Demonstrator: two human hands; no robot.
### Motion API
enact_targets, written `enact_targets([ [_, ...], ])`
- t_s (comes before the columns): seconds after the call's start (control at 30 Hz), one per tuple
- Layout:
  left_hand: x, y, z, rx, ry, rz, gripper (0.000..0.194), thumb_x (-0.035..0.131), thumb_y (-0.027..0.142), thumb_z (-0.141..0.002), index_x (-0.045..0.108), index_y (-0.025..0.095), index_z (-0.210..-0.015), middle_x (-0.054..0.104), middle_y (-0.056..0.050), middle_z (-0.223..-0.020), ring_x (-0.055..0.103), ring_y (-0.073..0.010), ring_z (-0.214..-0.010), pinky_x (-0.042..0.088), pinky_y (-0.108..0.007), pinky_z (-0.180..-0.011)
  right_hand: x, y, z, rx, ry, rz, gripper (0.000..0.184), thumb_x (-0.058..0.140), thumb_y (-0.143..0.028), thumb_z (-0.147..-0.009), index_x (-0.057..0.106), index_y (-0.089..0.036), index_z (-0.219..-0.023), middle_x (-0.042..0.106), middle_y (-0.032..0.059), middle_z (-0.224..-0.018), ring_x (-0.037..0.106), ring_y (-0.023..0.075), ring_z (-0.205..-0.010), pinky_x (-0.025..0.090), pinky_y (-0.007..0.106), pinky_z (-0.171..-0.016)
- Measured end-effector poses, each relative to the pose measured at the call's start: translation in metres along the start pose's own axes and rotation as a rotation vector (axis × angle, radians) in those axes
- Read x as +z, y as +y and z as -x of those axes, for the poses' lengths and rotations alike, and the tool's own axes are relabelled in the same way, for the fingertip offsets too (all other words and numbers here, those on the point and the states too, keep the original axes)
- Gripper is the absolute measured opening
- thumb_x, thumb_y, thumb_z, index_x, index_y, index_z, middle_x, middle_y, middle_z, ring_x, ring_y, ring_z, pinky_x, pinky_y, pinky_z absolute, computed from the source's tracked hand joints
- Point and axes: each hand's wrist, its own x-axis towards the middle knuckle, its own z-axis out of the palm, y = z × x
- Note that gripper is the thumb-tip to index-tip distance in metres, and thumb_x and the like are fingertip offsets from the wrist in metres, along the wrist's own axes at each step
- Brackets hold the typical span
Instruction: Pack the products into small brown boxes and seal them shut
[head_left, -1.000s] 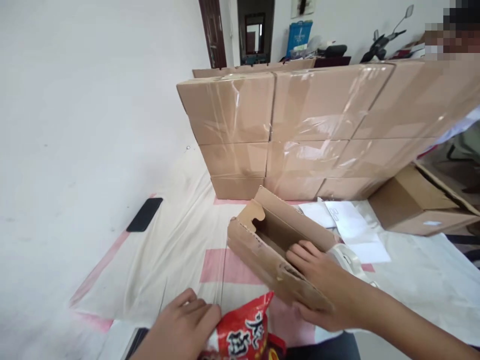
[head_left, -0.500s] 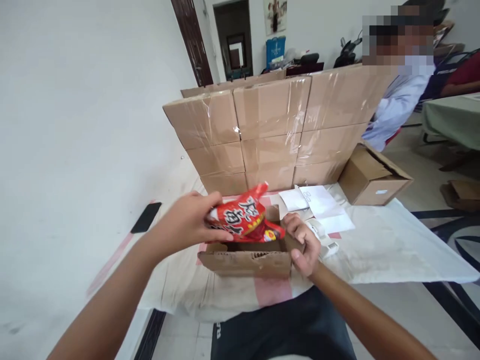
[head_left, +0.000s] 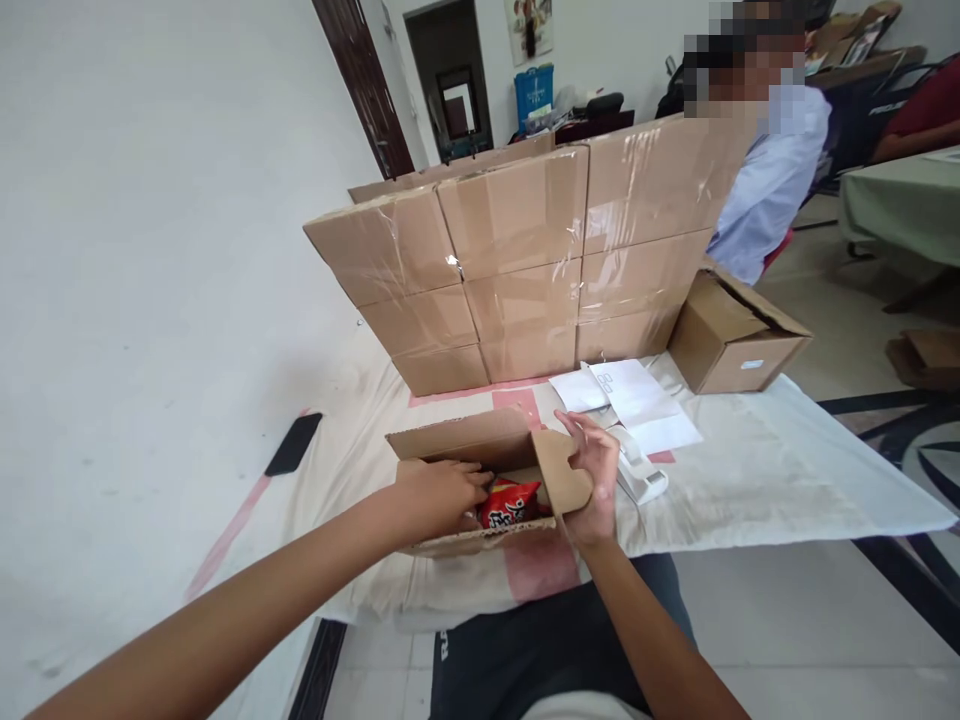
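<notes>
A small open cardboard box (head_left: 480, 545) sits on the cloth near my body. A red snack packet (head_left: 510, 503) with dark and white lettering lies inside it. My left hand (head_left: 442, 492) reaches into the box beside the packet, fingers stretched out. Its fingertips are at the packet's left end, and its thumb is partly hidden. At the box's right end, my right hand (head_left: 598, 475) holds the upright end flap (head_left: 559, 470) from the outer side.
Behind the box stands a wall of taped cartons (head_left: 517, 260). White papers (head_left: 637, 400) and a white tape dispenser (head_left: 637, 470) lie to the right, with a larger carton (head_left: 739, 335) beyond. A black phone (head_left: 294, 444) lies left. A person in a light shirt (head_left: 780, 180) sits behind the cartons.
My left hand has lowered the red packet into the box, and its fingers have straightened. My right hand has turned outward along the end flap. The view has shifted slightly.
</notes>
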Motion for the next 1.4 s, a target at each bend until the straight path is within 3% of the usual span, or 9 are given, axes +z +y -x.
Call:
enact_targets([
  [0.13, -0.007, -0.007, 0.021, -0.089, -0.028, -0.138, 0.045, 0.068, 0.049, -0.093, 0.069, 0.023, -0.130, 0.075, -0.011, -0.118, 0.069, -0.0297, -0.108, 0.047, -0.043, -0.096, -0.010, -0.010, 0.002, -0.026, -0.113, -0.062, 0.065, 0.012, -0.074, -0.094, 0.031, -0.031, -0.140, 0.038, 0.0177, -0.153, 0.041, 0.0361, -0.148, 0.048, 0.059, -0.106],
  [0.37, -0.028, -0.029, 0.070, -0.255, 0.105, 0.103, 0.049, 0.036, 0.057, -0.106, 0.075, 0.026, -0.107, 0.077, -0.006, -0.101, 0.065, -0.0243, -0.103, 0.046, -0.041, -0.096, -0.019, 0.007, 0.003, -0.215, -0.605, 0.111, 0.073, 0.036, -0.086, -0.091, 0.074, -0.024, -0.089, 0.046, 0.0077, -0.160, 0.020, 0.0412, -0.156, 0.014, 0.067, -0.126],
  [0.53, -0.001, -0.027, 0.102, -0.171, 0.328, 0.604, 0.062, 0.029, 0.066, -0.103, 0.059, 0.026, -0.140, 0.062, -0.014, -0.144, 0.060, -0.0290, -0.131, 0.055, -0.041, -0.102, -0.011, 0.007, 0.006, 0.036, -0.543, 0.049, 0.040, 0.054, -0.050, -0.099, 0.066, -0.025, -0.128, 0.031, 0.0113, -0.167, 0.026, 0.0358, -0.156, 0.025, 0.060, -0.126],
  [0.67, 0.032, -0.010, 0.085, -0.467, 0.474, 0.131, 0.045, 0.046, 0.038, -0.104, 0.052, 0.027, -0.147, 0.044, -0.015, -0.160, 0.043, -0.0347, -0.146, 0.042, -0.056, -0.117, -0.006, 0.001, 0.010, 0.279, -0.538, -0.037, 0.080, 0.054, -0.030, -0.095, 0.015, -0.030, -0.165, 0.018, 0.0084, -0.173, 0.018, 0.0276, -0.161, 0.023, 0.054, -0.130],
  [0.77, 0.040, -0.008, 0.075, -0.571, 0.575, -0.089, 0.064, 0.052, 0.040, -0.100, 0.034, 0.020, -0.159, 0.029, -0.022, -0.167, 0.033, -0.0440, -0.150, 0.036, -0.066, -0.115, -0.002, -0.001, 0.012, 0.276, -0.571, -0.011, 0.080, 0.051, -0.027, -0.094, 0.015, -0.030, -0.165, 0.022, 0.0068, -0.173, 0.018, 0.0259, -0.161, 0.020, 0.053, -0.131],
  [0.9, 0.032, -0.016, 0.094, -0.477, 0.571, -0.087, 0.059, 0.054, 0.045, -0.100, 0.039, 0.029, -0.156, 0.055, -0.012, -0.152, 0.052, -0.0358, -0.138, 0.042, -0.054, -0.112, -0.004, 0.000, 0.007, 0.179, -0.468, 0.179, 0.074, 0.061, -0.040, -0.095, 0.029, -0.025, -0.161, 0.037, 0.0140, -0.165, 0.031, 0.0309, -0.155, 0.029, 0.055, -0.127],
  [1.17, 0.056, 0.013, 0.106, -0.447, 0.518, -0.093, 0.052, 0.045, 0.046, -0.104, 0.046, 0.034, -0.154, 0.068, -0.004, -0.140, 0.065, -0.0307, -0.118, 0.049, -0.046, -0.096, -0.105, -0.009, -0.027, 0.066, -0.038, 0.865, 0.027, 0.056, -0.045, -0.099, 0.071, -0.023, -0.106, 0.070, 0.0139, -0.119, 0.059, 0.0354, -0.121, 0.042, 0.059, -0.108],
  [1.27, 0.066, 0.024, 0.099, -0.480, 0.554, -0.174, 0.051, 0.039, 0.040, -0.104, 0.046, 0.035, -0.154, 0.054, -0.004, -0.157, 0.060, -0.0370, -0.126, 0.048, -0.053, -0.093, -0.145, -0.012, -0.033, 0.269, -0.057, 1.086, 0.033, 0.052, -0.046, -0.098, 0.077, -0.024, -0.093, 0.073, 0.0118, -0.113, 0.058, 0.0386, -0.119, 0.036, 0.063, -0.108],
  [1.4, 0.061, 0.056, 0.095, -0.565, 0.660, -0.180, 0.048, 0.049, 0.036, -0.102, 0.050, 0.036, -0.150, 0.061, -0.004, -0.149, 0.060, -0.0386, -0.129, 0.044, -0.063, -0.105, -0.165, -0.011, -0.041, 0.628, -0.215, 0.803, 0.030, 0.058, -0.045, -0.088, 0.078, -0.023, -0.087, 0.077, 0.0082, -0.110, 0.063, 0.0330, -0.113, 0.041, 0.049, -0.106],
])
